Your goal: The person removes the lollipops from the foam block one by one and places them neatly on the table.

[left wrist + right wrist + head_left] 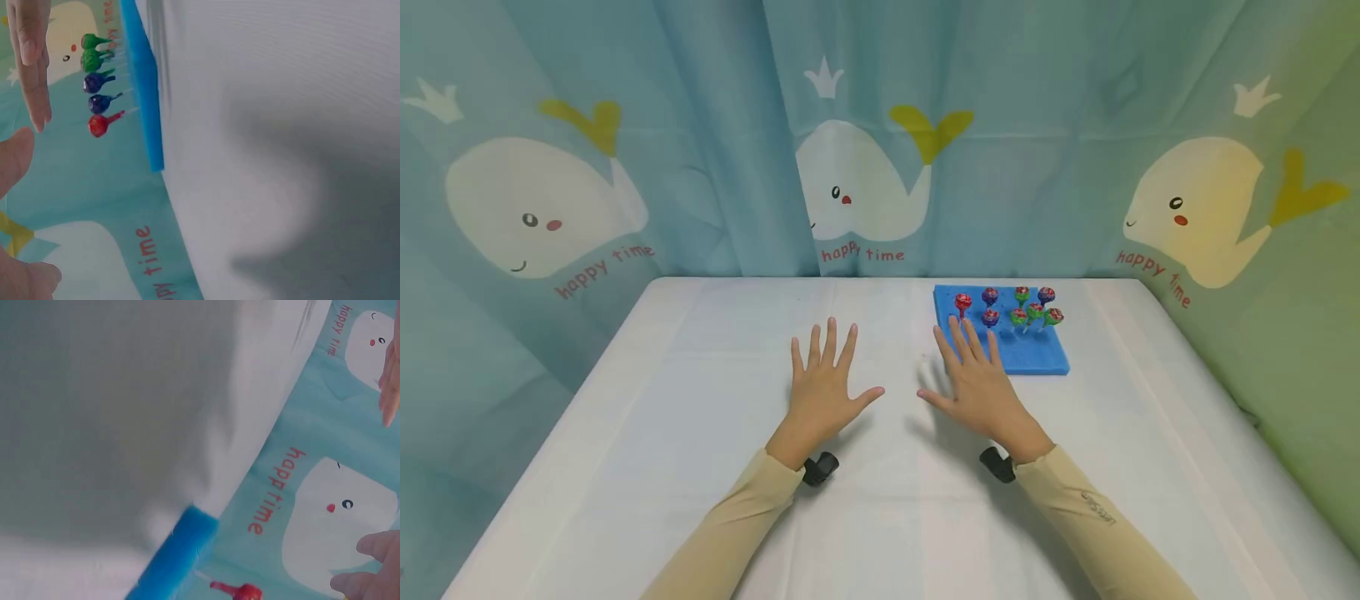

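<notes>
Hands flat, fingers spread, holding nothing — left hand point(823, 392) mid-table point(700, 417), right hand point(981, 387) just short of blue foam block point(1037, 354) (lollipops point(1011, 307) upright). Best pinch one stick low, lift straight.

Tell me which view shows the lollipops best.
The head view: all eight lollipops stand in the blue foam block, seen from above. The left wrist view shows five sideways; the right wrist view catches only a red one at the edge.
</notes>
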`<state>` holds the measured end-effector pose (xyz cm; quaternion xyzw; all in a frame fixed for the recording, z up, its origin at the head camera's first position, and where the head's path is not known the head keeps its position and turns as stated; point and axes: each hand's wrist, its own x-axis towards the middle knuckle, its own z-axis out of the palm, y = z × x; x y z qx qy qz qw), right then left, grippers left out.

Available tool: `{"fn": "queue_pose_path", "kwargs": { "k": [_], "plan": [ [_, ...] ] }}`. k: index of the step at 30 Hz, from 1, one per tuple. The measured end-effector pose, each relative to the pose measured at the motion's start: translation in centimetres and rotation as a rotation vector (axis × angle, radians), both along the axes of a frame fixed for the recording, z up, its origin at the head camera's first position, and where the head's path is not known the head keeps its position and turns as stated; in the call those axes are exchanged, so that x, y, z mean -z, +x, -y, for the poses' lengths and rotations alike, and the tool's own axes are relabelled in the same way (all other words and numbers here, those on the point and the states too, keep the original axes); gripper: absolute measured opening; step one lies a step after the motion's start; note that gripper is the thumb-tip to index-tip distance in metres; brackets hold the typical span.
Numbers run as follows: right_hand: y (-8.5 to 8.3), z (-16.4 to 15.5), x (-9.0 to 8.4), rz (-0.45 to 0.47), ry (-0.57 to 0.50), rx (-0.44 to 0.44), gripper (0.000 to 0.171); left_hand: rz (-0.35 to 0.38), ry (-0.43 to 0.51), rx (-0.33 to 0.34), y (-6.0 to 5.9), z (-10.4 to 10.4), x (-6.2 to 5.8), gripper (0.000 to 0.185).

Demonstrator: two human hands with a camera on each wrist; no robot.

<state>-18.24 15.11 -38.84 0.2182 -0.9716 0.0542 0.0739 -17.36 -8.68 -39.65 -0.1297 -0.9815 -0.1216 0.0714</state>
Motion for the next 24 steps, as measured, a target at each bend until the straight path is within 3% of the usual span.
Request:
{"fn": "queue_pose_path", "kwargs": {
  "k": [10,24],
  "plan": [
    [-0.1,-2.5,-1.2,-0.004,-0.014,0.027,0.092,0.022,-0.001,0.022,-0.7,-1.2,-0.9,0.093],
    [-0.9,-7.1,-2.1,-0.095,0.053,0.057,0.093,0.102,0.017,0.078,-3.9,-3.9,-1.6,0.090]
  ]
}}
